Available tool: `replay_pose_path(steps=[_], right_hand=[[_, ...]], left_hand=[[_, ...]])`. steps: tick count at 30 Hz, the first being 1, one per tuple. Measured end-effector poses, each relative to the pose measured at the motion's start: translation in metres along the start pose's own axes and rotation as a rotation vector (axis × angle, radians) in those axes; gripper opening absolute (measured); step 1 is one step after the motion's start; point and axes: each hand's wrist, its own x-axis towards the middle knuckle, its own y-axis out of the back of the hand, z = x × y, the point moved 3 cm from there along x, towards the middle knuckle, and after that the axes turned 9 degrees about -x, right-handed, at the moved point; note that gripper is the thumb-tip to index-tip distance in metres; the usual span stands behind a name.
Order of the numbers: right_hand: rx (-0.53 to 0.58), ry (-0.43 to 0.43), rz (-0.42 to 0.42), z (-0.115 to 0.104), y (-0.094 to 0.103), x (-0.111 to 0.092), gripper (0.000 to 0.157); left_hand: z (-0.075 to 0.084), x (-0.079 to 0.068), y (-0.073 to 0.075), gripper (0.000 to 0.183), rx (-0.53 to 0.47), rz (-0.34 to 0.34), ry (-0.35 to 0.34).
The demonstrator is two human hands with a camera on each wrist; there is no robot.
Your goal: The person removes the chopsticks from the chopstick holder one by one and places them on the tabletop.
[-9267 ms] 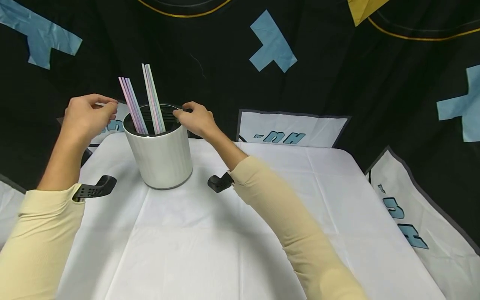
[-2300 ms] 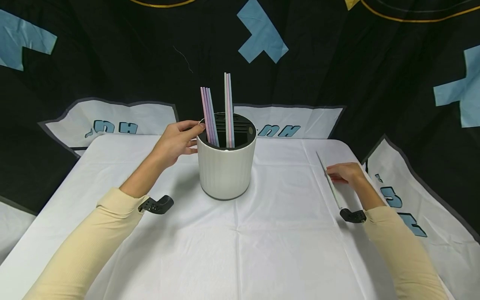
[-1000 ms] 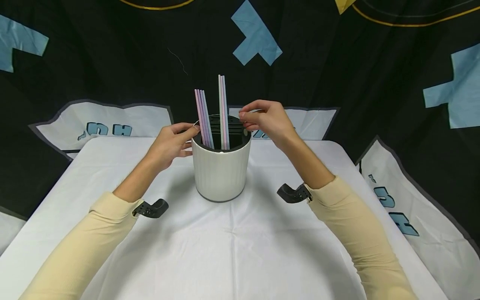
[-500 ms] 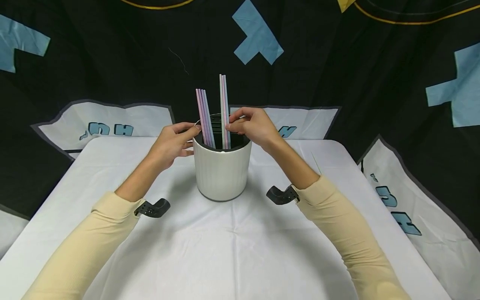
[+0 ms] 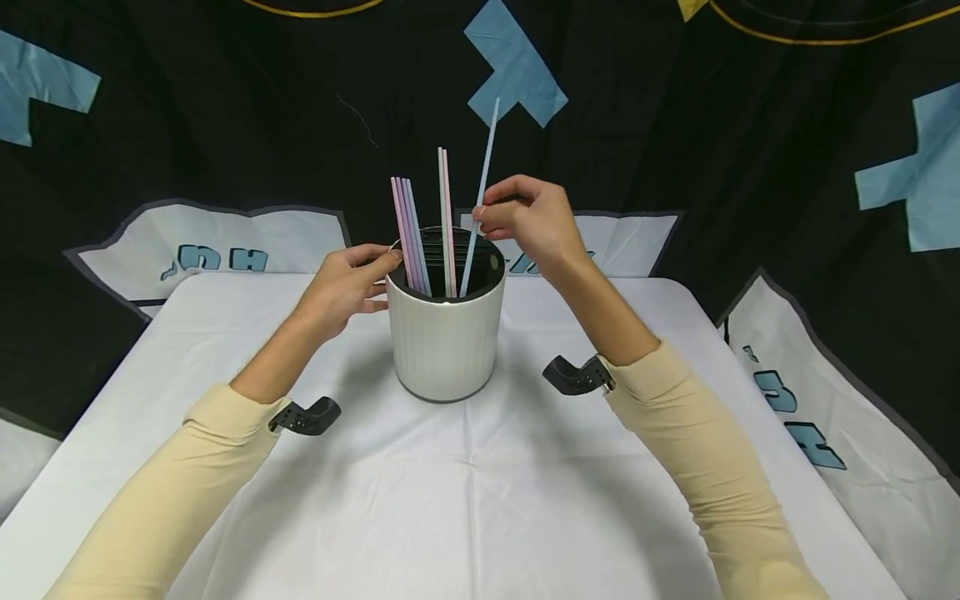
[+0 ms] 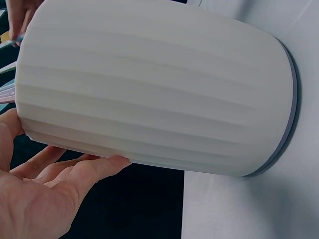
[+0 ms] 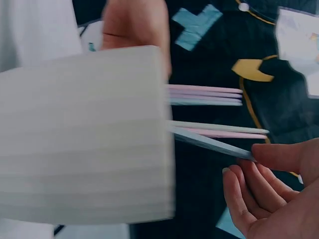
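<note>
A white ribbed utensil holder [image 5: 446, 354] with a black insert stands upright on the table. My left hand [image 5: 341, 287] holds it at the left, thumb at the rim and fingers against the outer wall [image 6: 149, 89]. My right hand [image 5: 536, 225] pinches a light blue chopstick [image 5: 487, 158] between thumb and fingers. This chopstick leans right, its lower end still in the holder's mouth. Beside it a whitish and a pink chopstick [image 5: 446, 200] stand together. Several shorter pink, purple and blue chopsticks [image 5: 406, 225] lean at the left of the insert.
A white cloth covers the table [image 5: 375, 500]. Behind it hangs a black backdrop [image 5: 300, 100] with blue tape crosses [image 5: 517, 62]. Black wrist cameras [image 5: 303, 415] sit on both sleeves.
Over the last seconds the right hand left a whitish chopstick on the table at the right, returned to the holder, and drew the blue chopstick up and rightward. The left hand kept its hold.
</note>
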Motion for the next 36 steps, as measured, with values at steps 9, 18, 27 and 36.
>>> replay_pose_path(steps=[9,18,27,36], right_hand=[[0.257,0.048,0.18,-0.034,0.061,-0.002,0.016],[0.315,-0.014,0.242,-0.02,0.118,-0.008,0.019],[0.093,-0.225,0.194,0.047,0.152,-0.012,0.019],[-0.056,-0.287,0.12,0.107,0.171,-0.016,0.026]], left_hand=[[0.001,0.0,0.0,0.06,0.02,0.004,0.002],[0.001,0.001,0.002,0.06,0.017,0.011,-0.002],[0.007,-0.002,0.002,0.059,0.028,0.02,-0.002],[0.007,-0.003,0.005,0.058,0.022,0.04,0.003]])
